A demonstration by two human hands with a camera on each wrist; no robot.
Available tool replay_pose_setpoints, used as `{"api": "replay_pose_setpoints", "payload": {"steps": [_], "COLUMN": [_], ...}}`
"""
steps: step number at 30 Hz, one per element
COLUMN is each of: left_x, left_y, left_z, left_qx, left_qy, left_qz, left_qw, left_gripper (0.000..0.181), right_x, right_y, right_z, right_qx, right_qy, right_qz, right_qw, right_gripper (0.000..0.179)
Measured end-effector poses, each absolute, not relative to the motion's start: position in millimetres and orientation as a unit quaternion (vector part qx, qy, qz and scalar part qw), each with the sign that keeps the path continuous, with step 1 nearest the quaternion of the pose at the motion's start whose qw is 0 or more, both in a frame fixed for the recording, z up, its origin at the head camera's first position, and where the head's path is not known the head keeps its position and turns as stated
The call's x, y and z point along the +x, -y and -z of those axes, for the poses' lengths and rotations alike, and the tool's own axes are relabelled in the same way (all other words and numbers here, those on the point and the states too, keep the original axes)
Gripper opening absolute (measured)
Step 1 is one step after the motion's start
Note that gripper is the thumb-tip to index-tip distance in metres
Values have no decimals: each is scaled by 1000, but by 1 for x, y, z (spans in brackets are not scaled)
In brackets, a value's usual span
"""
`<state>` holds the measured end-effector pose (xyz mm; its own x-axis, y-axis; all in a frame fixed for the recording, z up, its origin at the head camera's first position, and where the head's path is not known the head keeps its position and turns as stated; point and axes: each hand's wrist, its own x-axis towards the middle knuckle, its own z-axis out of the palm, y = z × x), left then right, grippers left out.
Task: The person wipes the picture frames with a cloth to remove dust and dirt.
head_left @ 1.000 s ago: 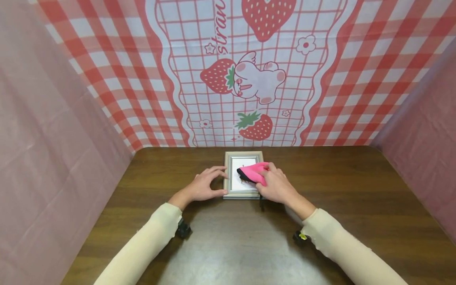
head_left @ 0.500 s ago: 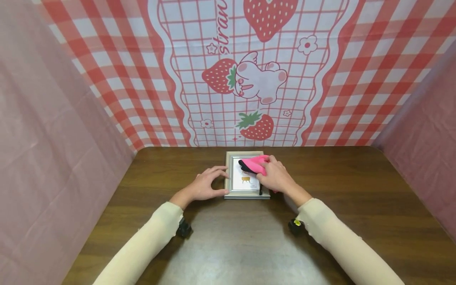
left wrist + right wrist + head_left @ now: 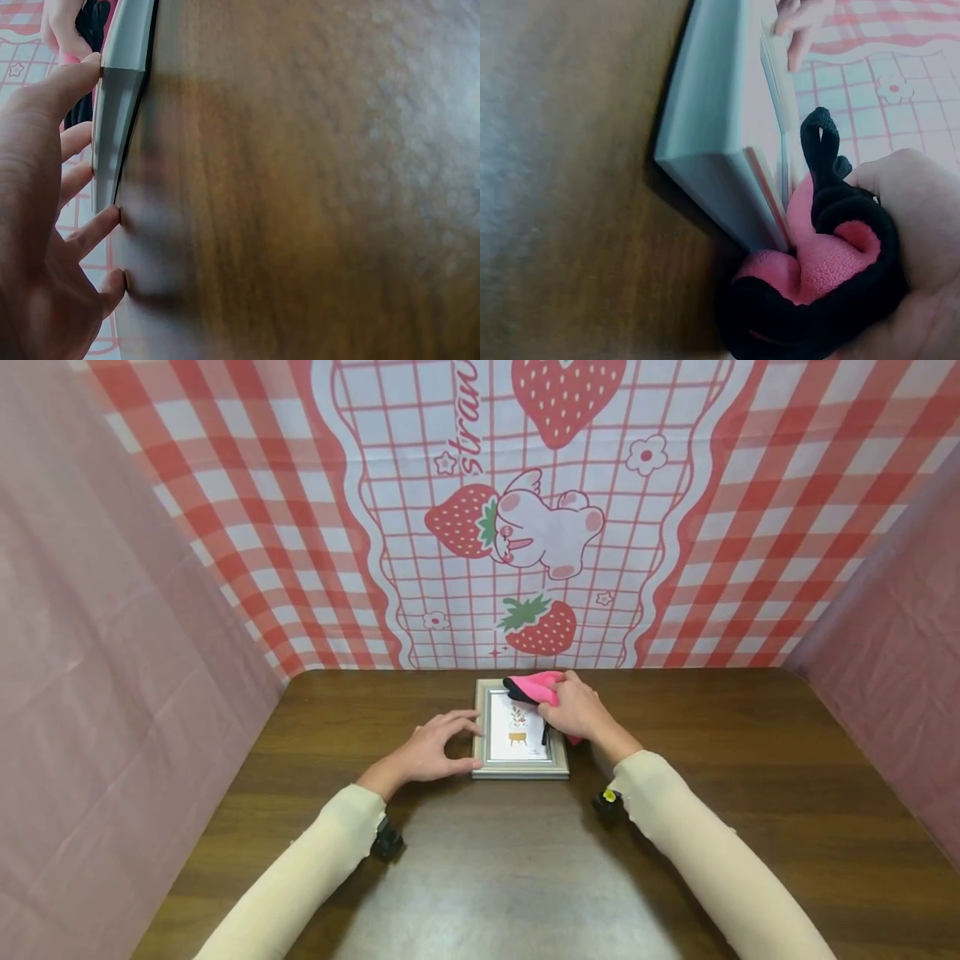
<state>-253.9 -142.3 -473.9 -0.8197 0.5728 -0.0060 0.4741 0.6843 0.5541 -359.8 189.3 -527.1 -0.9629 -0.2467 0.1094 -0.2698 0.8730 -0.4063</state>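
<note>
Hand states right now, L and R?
Left hand: open, touching the near-left edge of the picture frame.
Right hand: closed, holding the pink cloth.

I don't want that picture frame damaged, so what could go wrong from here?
The picture frame could slide or turn on the table if the right grip pushes the pink cloth hard against it, since the left grip touches only its left side. The cloth's loose black loop might also snag on the frame's edge.
</note>
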Motion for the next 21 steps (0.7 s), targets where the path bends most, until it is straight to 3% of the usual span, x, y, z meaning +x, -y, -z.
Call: {"api": "replay_pose_setpoints", "payload": {"steps": [12,21], "left_x": [-254,-253], "left_y": [142,143], "left_z": [477,476], "left_qx": [291,293], "left_qy": [-910,-910], "left_qz": [-285,-285], "left_qw": [76,73], "left_gripper": [53,52], "right_x": [-355,-346], "right_y": [-190,-188], "right_z": [523,527], "right_qx": [132,127], "right_qy": [967,965], "right_qz": [-217,-227], "right_qw": [28,39], "right_gripper": [50,36]}}
